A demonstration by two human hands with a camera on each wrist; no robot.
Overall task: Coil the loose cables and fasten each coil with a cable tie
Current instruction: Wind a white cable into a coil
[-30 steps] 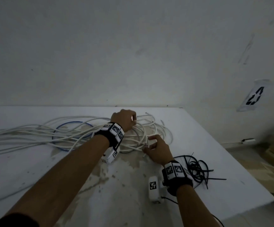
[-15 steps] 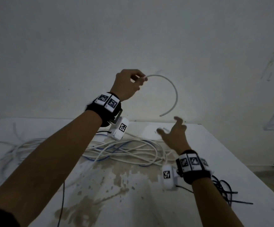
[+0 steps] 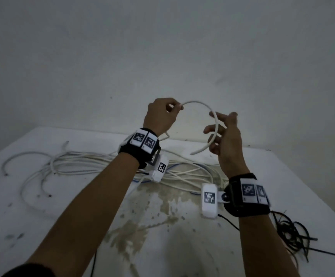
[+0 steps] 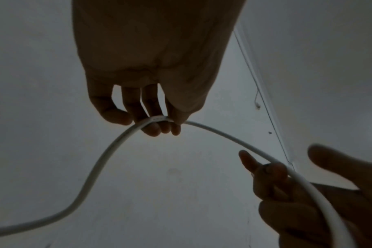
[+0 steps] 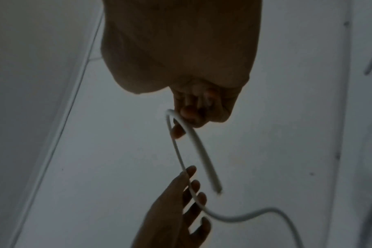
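A pile of loose white cables (image 3: 94,166) was seen spread across the left and middle of the white table (image 3: 32,226), only in the head view; a blue strand was partly visible within it. The left hand (image 3: 160,116) was raised above the table, and a round, smooth white cable (image 3: 200,105) was pinched between its thumb and fingertips. The pinch itself was shown more plainly in the left wrist view, where the cable (image 4: 108,151) was seen to drop away to the lower left and leave the frame. From the pinch the cable was arched to the right into the right hand (image 3: 224,136), whose fingers were loosely curled about it; the free end projected below that hand. In the right wrist view the grip was dark and blurred, and the cable (image 5: 193,139) was hard to trace. A tangle of thin black cable ties (image 3: 294,236) lay at the table's right edge, partly hidden by the right forearm.
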